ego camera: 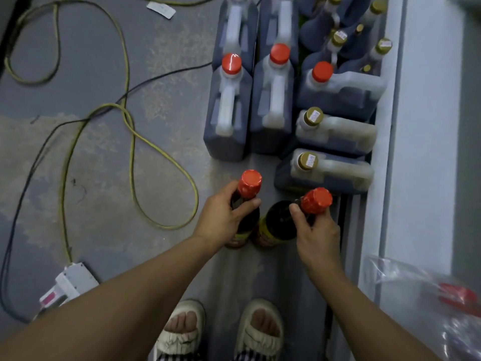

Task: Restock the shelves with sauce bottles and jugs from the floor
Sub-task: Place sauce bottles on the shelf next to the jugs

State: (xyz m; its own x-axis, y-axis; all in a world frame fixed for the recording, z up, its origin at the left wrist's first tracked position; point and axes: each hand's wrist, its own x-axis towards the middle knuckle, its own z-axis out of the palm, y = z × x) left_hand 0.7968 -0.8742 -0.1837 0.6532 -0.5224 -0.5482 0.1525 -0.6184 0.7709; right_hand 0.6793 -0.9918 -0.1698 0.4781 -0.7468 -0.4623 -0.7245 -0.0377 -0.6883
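Red-capped bottle (243, 207) per hand, jugs (229, 110) beyond

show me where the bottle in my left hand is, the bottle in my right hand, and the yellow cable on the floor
Left-hand bottle (250, 182): head view, on its red cap.
Right-hand bottle (318, 200): head view, on its red cap.
Yellow cable (166, 155): head view, on the loop lying on the grey floor, left of the jugs.

Small printed stickers sit on the gold caps (314, 116) of the jugs (335, 135), but none is legible from here.
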